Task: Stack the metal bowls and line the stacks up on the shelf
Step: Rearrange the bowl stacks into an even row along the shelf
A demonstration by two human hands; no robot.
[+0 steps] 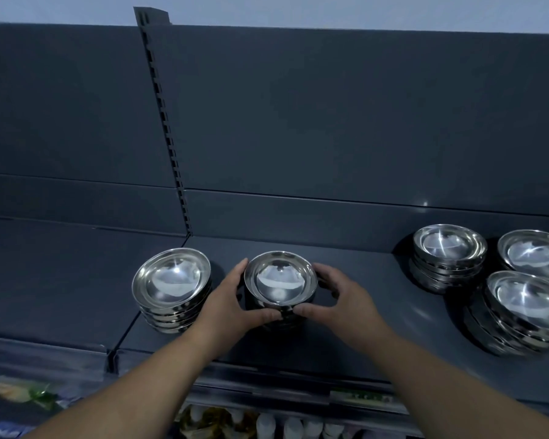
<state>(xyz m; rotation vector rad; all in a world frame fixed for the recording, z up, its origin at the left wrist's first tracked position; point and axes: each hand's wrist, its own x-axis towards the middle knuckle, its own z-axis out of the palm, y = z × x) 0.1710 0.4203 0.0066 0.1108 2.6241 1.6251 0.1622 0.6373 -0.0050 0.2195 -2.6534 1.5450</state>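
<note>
Bare forearms (146, 381), left grip (232, 299), right grip (346, 296)

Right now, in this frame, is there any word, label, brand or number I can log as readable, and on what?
No text here can be read.
label on the front edge of the shelf: greenish print, too blurred to read.
packets below at left: coloured print, too blurred to read.
bowl stack gripped by the left hand and right hand: no marking shows.

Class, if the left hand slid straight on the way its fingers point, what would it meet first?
Probably the back panel: the left hand points away along the middle stack, with only bare shelf beyond. Depth is hard to judge.
</note>
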